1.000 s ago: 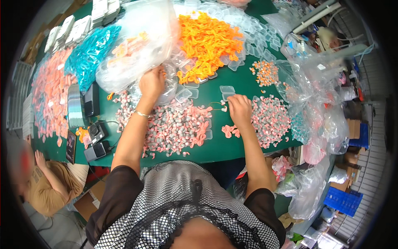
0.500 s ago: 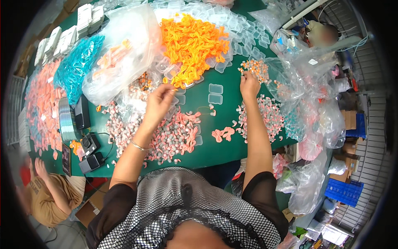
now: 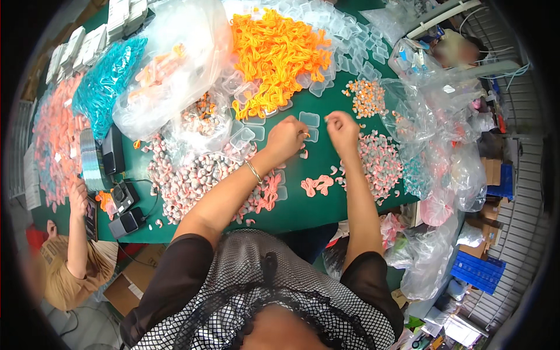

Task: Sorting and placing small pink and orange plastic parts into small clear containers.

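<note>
My left hand [image 3: 286, 138] is closed in a pinch, with a small orange piece [image 3: 306, 135] showing at its fingertips. Just beyond those fingers lies a small clear plastic box [image 3: 309, 119], opened flat on the green table. On its other side my right hand [image 3: 343, 130] has thumb and fingers pressed together; whatever they hold is hidden. Past the right hand is a pile of small orange-and-white pieces [image 3: 366, 96]. Pink-and-grey curled pieces [image 3: 379, 163] lie beside my right forearm, and a larger heap of them [image 3: 192, 186] spreads by the left.
Bundled orange cords [image 3: 277, 58] lie at the back among many clear boxes [image 3: 364, 46]. Pink cord bundles [image 3: 317, 185] rest near the front. Plastic bags [image 3: 437, 128] crowd the right edge. Black devices [image 3: 123, 198] with cables sit left, near another person's hand [image 3: 77, 198].
My left hand has moved right from the orange cords to the clear box. My right hand has drawn back from the orange-and-white pile toward the same box. The other person's hand has shifted.
</note>
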`<state>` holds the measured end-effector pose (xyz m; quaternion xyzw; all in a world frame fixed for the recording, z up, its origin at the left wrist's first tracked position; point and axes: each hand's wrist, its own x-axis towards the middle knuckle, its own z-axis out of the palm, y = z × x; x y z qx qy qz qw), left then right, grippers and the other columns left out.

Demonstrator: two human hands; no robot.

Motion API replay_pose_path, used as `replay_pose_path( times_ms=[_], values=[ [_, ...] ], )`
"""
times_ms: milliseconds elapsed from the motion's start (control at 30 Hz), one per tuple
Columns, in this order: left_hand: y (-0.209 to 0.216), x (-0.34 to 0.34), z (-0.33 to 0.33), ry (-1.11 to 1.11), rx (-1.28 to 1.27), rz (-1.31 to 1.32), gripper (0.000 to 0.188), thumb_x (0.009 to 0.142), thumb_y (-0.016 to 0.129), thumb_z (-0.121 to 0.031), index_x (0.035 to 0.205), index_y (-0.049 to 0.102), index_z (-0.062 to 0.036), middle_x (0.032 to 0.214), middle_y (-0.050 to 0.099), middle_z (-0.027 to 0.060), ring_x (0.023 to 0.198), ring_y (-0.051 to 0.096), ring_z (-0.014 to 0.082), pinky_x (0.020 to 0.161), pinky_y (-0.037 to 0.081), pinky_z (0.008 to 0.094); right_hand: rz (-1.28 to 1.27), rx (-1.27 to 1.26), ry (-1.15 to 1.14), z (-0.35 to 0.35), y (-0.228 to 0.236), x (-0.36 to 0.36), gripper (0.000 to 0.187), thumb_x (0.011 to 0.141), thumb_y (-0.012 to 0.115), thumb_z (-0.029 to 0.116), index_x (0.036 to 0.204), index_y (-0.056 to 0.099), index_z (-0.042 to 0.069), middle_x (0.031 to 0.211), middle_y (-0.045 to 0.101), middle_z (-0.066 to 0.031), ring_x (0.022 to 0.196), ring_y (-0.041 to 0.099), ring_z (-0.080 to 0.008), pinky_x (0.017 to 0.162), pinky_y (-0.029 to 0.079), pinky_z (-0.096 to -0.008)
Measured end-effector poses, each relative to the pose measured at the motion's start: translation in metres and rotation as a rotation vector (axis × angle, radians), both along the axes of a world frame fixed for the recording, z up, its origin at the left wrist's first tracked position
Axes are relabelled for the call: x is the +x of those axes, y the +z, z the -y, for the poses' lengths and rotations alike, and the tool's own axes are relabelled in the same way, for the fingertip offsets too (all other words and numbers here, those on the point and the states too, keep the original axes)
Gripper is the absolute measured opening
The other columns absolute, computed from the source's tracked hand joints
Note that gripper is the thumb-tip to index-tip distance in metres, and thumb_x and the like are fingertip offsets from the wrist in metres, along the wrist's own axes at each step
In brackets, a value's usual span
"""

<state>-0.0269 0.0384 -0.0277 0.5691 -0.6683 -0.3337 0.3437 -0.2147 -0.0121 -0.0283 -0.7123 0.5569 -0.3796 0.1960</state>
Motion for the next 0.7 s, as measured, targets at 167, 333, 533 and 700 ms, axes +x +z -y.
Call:
replay_pose_path(
  times_ms=[167,333,533,700],
  values=[
    [-0.009,0.001,-0.001,-0.015,0.001,0.074,0.012,0.077,0.069,-0.013,0.088,0.069,-0.0095,0.087,0.059,0.0123,0.080,0.062,0.0321,0.070,0.050,0.0414,-0.152,0.003,0.125,-0.045,-0.005,0.019,0.012,0.073,0.067,0.002,0.082,0.064,0.009,0.072,0.063,-0.0057,0.063,0.061,-0.0225,0.061,0.044,-0.0367],
    [-0.011,-0.002,-0.001,-0.014,-0.041,0.100,0.021,0.075,0.070,-0.015,0.095,0.067,-0.0091,0.086,0.060,0.0119,0.081,0.061,0.0325,0.071,0.051,0.0414,-0.312,-0.147,0.119,-0.044,-0.008,0.019,0.014,0.073,0.069,0.006,0.085,0.063,0.011,0.074,0.062,-0.0048,0.073,0.062,-0.0256,0.071,0.040,-0.0415],
    [0.000,0.004,0.001,-0.061,0.018,0.117,0.042,0.073,0.073,-0.019,0.113,0.059,-0.0121,0.087,0.061,0.0094,0.083,0.063,0.0301,0.072,0.051,0.0410,-0.222,0.119,0.267,-0.021,0.012,0.018,0.009,0.076,0.065,0.006,0.085,0.063,0.008,0.077,0.063,-0.0070,0.068,0.062,-0.0276,0.062,0.047,-0.0393],
    [-0.007,0.004,0.007,-0.070,0.055,0.172,0.044,0.072,0.075,-0.021,0.113,0.060,-0.0147,0.085,0.061,0.0072,0.082,0.063,0.0285,0.070,0.051,0.0404,-0.113,-0.101,0.047,0.049,0.028,0.042,0.010,0.080,0.065,0.011,0.090,0.065,0.008,0.078,0.062,-0.0101,0.070,0.062,-0.0294,0.062,0.049,-0.0387]
  ],
)
